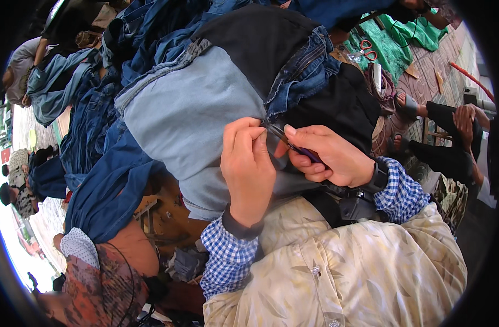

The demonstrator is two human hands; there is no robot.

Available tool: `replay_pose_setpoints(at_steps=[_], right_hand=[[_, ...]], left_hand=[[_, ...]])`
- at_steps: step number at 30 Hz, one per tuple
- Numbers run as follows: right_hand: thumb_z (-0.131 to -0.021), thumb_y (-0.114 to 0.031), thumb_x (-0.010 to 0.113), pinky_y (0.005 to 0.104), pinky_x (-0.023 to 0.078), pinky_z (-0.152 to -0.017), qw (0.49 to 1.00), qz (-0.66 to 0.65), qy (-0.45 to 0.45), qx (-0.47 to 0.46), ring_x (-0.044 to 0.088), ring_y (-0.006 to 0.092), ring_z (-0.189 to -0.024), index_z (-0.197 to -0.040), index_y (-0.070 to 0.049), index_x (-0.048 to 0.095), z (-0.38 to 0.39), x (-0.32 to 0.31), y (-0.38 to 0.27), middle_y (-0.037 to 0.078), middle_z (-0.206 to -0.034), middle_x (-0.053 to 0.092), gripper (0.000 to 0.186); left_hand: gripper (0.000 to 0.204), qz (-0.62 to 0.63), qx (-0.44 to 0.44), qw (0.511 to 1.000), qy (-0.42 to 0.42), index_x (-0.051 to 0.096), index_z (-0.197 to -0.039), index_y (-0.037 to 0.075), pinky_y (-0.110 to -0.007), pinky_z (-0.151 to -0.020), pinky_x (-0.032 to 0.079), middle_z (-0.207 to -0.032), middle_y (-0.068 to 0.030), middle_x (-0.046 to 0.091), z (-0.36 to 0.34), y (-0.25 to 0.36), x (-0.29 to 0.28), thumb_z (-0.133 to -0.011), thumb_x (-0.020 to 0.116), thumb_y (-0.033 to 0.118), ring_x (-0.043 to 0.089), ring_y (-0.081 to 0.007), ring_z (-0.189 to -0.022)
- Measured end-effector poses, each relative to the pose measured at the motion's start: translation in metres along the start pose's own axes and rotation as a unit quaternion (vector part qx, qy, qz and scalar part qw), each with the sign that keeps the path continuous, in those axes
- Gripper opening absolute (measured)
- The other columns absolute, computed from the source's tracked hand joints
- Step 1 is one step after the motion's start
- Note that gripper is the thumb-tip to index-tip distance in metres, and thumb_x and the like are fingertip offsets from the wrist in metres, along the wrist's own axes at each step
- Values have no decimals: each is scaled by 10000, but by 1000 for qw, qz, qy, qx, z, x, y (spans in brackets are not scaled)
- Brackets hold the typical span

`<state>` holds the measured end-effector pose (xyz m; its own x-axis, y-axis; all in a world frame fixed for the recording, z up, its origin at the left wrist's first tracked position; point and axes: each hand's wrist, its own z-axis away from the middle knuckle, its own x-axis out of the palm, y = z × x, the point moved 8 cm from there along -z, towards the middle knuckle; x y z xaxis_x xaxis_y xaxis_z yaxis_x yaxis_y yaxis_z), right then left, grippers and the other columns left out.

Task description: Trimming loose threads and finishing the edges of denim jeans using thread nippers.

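A pair of light grey-blue denim trousers (184,114) with a black lining (260,43) and a zipped fly (306,65) lies spread in front of me. My left hand (247,169) pinches the cloth at the seam just below the zip. My right hand (336,161) grips purple-handled snips or scissors (309,152), their dark blades at that seam beside my left fingertips. The exact point of the blades is partly hidden by my fingers.
Heaps of blue denim (91,131) lie left and behind. Red-handled scissors (369,50) rest on green sheeting (393,65) at the back right. Other people sit around: one at lower left (105,278), one at far left (18,71), another's legs and hands (445,125) at right.
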<state>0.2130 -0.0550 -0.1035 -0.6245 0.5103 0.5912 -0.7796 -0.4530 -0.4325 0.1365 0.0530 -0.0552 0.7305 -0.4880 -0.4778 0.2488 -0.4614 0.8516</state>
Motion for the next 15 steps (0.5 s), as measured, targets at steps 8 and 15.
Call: replay_pose_setpoints(at_steps=[8, 15], right_hand=[[-1029, -404, 497, 187, 212, -386, 999, -20, -25, 2, 260, 18, -470, -966, -33, 618, -8, 5, -3, -66, -618, 376, 395], [-1047, -395, 455, 181, 227, -376, 1000, -18, -19, -1, 270, 18, -458, -968, -28, 604, -11, 4, -2, -56, -629, 390, 404]], left_hand=[[41, -1, 10, 1000, -3, 588, -900, -25, -345, -776, 493, -996, -142, 628, 0, 0, -1, -875, 593, -57, 625, -285, -879], [41, 0, 12, 1000, -2, 588, -899, -23, -344, -780, 491, -998, -138, 628, 0, 1, -1, -873, 593, -55, 623, -281, -887]])
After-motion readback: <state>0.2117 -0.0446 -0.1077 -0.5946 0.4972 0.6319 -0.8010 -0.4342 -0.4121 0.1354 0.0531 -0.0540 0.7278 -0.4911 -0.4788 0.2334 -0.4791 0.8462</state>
